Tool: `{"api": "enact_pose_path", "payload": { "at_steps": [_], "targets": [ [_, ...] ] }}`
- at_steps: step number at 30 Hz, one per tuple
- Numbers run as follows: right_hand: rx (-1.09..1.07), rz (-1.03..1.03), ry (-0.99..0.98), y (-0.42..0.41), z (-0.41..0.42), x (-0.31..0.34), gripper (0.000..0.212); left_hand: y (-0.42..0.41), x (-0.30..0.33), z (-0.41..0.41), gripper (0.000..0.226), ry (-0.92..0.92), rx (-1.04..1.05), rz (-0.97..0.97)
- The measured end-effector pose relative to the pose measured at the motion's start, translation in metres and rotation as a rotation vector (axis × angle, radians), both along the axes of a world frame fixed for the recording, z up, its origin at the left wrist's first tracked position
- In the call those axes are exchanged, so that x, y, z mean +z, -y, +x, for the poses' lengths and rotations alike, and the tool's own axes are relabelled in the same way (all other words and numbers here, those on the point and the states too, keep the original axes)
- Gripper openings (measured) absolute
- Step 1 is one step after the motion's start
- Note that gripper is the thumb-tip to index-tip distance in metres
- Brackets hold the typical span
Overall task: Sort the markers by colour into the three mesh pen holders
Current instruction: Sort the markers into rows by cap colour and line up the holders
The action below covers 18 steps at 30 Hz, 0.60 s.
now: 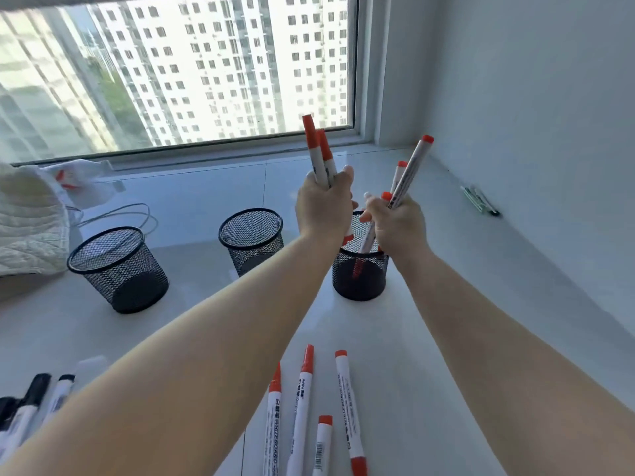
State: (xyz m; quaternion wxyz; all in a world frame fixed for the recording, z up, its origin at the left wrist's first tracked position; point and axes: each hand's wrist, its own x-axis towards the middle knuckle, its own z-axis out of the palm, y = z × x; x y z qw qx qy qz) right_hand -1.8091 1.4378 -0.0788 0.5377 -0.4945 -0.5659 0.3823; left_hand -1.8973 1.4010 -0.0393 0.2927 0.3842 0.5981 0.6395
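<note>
Three black mesh pen holders stand on the white sill: a left holder, a middle holder and a right holder. My left hand grips a bunch of red-capped markers upright above the right holder. My right hand grips more red markers, tilted, with one marker reaching down into the right holder. Several red markers lie near the front. Black-capped markers lie at the front left.
A white quilted cloth and a white cable lie at the back left, below the window. The right wall runs close beside the right holder. A small green-black item lies along the wall.
</note>
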Motion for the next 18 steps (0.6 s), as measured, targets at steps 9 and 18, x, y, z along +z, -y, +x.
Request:
{"api": "enact_pose_path", "payload": {
  "at_steps": [9, 18],
  "targets": [
    [-0.031, -0.014, 0.037, 0.011, 0.006, -0.004, 0.024, 0.004, -0.023, 0.008, 0.018, 0.072, 0.022, -0.056],
    [-0.086, 0.050, -0.023, 0.015, 0.013, -0.005, 0.016, 0.011, -0.032, 0.010, 0.015, 0.142, -0.077, -0.003]
  ]
}}
